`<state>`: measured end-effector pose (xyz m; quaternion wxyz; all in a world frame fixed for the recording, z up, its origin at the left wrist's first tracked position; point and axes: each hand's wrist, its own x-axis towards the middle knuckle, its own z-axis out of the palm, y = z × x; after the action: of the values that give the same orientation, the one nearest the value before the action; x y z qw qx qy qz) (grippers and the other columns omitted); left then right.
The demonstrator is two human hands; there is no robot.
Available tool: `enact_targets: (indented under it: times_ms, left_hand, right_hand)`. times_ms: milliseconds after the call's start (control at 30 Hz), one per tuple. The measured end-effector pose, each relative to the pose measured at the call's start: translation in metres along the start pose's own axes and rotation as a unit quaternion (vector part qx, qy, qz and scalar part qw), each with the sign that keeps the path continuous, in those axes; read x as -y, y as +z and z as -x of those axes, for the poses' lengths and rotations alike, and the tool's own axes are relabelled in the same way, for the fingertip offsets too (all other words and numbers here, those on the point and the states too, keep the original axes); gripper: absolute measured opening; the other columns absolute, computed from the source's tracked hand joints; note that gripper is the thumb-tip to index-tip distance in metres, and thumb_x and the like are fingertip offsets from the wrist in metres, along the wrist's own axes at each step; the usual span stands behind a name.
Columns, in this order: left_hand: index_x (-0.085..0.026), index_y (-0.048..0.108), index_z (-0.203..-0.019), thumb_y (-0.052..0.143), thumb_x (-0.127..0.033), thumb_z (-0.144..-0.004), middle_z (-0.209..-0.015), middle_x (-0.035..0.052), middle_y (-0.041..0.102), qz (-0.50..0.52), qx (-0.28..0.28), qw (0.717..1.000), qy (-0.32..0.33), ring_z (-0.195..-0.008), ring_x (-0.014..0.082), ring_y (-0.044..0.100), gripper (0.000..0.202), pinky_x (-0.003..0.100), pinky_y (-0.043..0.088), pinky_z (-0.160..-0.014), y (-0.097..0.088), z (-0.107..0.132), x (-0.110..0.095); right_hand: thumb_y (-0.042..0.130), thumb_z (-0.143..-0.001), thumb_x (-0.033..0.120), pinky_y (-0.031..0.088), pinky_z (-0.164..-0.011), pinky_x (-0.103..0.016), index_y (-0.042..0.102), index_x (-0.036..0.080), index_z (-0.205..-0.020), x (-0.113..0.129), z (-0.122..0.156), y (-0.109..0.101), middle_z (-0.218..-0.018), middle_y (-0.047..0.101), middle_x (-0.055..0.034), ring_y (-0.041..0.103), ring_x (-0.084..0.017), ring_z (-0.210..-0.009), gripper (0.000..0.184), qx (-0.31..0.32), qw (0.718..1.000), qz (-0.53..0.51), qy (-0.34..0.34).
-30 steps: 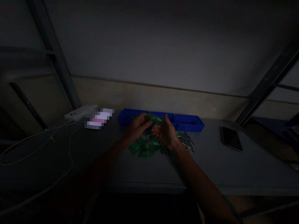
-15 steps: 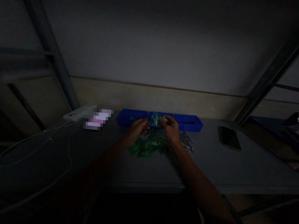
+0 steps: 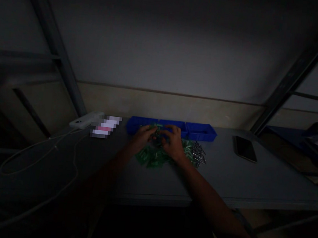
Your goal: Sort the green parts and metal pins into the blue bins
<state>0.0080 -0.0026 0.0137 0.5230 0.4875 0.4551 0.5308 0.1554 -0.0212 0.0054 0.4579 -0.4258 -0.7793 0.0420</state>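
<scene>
Pinching a green packet (image 3: 156, 126), the left hand (image 3: 144, 135) holds it near the blue bins (image 3: 202, 136), above green bags (image 3: 156, 161) on the table (image 3: 215, 178). The right hand (image 3: 173, 142) curls close beside it; whether it grips anything, I cannot tell.

Wall (image 3: 165, 55), grey, 12 o'clock; beige lower band (image 3: 115, 100) beneath. Slanting metal post (image 3: 71, 87), 10 o'clock; second post (image 3: 278, 98), 2 o'clock. Grey tabletop (image 3: 221, 178), spanning 6 o'clock. Brownish floor (image 3: 253, 218), 4 o'clock. Lighting: dim.
</scene>
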Motion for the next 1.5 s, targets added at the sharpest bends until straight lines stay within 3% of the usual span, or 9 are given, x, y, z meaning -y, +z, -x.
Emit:
enact_targets:
  times_ms: [200,333,500,733,867,967,1100,1233,1500]
  left_hand:
    - [-0.018,0.061,-0.09,0.063,-0.032,-0.068,-0.085,0.0033,0.063,-0.097,0.004,0.986,0.134,-0.076,0.0166,0.059,0.026,0.025,0.045,-0.062,-0.003,-0.004,0.006]
    - [-0.02,0.063,-0.088,0.053,-0.01,-0.069,-0.096,0.0046,0.059,-0.25,0.018,0.924,0.289,-0.097,0.0196,0.054,0.024,0.035,0.041,-0.09,0.001,0.001,0.004]
    - [-0.02,0.064,-0.095,0.038,0.004,-0.064,-0.104,0.0057,0.052,-0.341,0.033,0.866,0.364,-0.103,0.0184,0.05,0.047,0.036,0.037,-0.096,0.004,0.006,0.002]
    - [-0.02,0.068,-0.082,0.056,-0.026,-0.073,-0.087,0.0056,0.055,-0.311,0.0,0.9,0.305,-0.088,0.0197,0.053,0.015,0.033,0.042,-0.084,0.005,0.006,0.002]
    - [-0.017,0.066,-0.076,0.041,-0.055,-0.079,-0.068,0.0047,0.06,-0.155,0.005,0.978,0.139,-0.067,0.0166,0.056,0.046,0.028,0.043,-0.064,0.003,-0.003,0.006]
    - [-0.014,0.064,-0.076,0.044,-0.063,-0.074,-0.062,0.0039,0.06,-0.065,0.015,0.997,0.043,-0.055,0.0137,0.054,0.053,0.024,0.039,-0.052,-0.002,-0.01,0.011]
    - [-0.015,0.064,-0.079,0.065,-0.045,-0.065,-0.072,0.0027,0.063,-0.045,0.046,0.995,0.078,-0.059,0.012,0.055,0.034,0.022,0.04,-0.053,-0.004,-0.01,0.011]
    - [-0.016,0.065,-0.085,0.065,-0.036,-0.066,-0.081,0.003,0.065,-0.025,0.029,0.993,0.109,-0.064,0.0113,0.057,0.028,0.022,0.041,-0.056,-0.001,-0.003,0.003]
    - [-0.018,0.063,-0.086,0.064,-0.038,-0.068,-0.082,0.0027,0.065,-0.032,-0.013,0.992,0.118,-0.065,0.0125,0.059,0.028,0.022,0.039,-0.055,-0.004,-0.005,0.001]
  right_hand:
    - [0.058,-0.075,0.032,0.037,-0.082,-0.036,0.067,0.017,-0.081,-0.003,-0.004,-0.001,-0.085,0.059,-0.0076,0.049,-0.021,-0.088,0.019,0.03,0.988,-0.075,0.134]
    - [0.044,-0.078,0.055,0.032,-0.052,-0.024,0.059,0.016,-0.061,0.001,-0.008,-0.004,-0.053,0.049,0.0019,0.043,-0.011,-0.052,0.045,0.06,0.931,-0.271,0.238]
    - [0.054,-0.07,0.054,0.028,-0.045,-0.023,0.053,0.017,-0.055,-0.002,-0.008,-0.003,-0.045,0.044,0.0045,0.039,-0.01,-0.044,0.039,0.014,0.884,-0.344,0.316]
    - [0.054,-0.075,0.034,0.043,-0.073,-0.029,0.067,0.021,-0.086,-0.011,-0.009,-0.003,-0.079,0.067,-0.0011,0.057,-0.017,-0.074,0.022,-0.066,0.941,-0.27,0.191]
    - [0.051,-0.076,0.026,0.043,-0.079,-0.035,0.067,0.023,-0.095,-0.006,-0.006,-0.003,-0.087,0.068,-0.0042,0.057,-0.019,-0.076,0.025,-0.043,0.962,-0.221,0.154]
    - [0.047,-0.07,0.013,0.041,-0.085,-0.036,0.064,0.023,-0.102,-0.001,-0.003,-0.003,-0.093,0.066,-0.0048,0.056,-0.02,-0.082,0.038,-0.005,0.977,-0.185,0.105]
    - [0.04,-0.062,0.005,0.039,-0.089,-0.035,0.053,0.021,-0.117,0.002,-0.001,-0.002,-0.105,0.061,-0.0048,0.054,-0.019,-0.093,0.058,0.015,0.985,-0.166,0.052]
    - [0.042,-0.062,0.008,0.042,-0.072,-0.031,0.042,0.021,-0.127,0.003,0.0,-0.004,-0.084,0.06,-0.0021,0.053,-0.017,-0.07,0.066,0.016,0.977,-0.199,0.073]
    - [0.04,-0.07,0.019,0.03,-0.054,-0.026,0.055,0.022,-0.107,0.003,-0.003,-0.017,-0.05,0.041,0.0057,0.038,-0.014,-0.046,0.039,-0.086,0.966,-0.172,0.172]
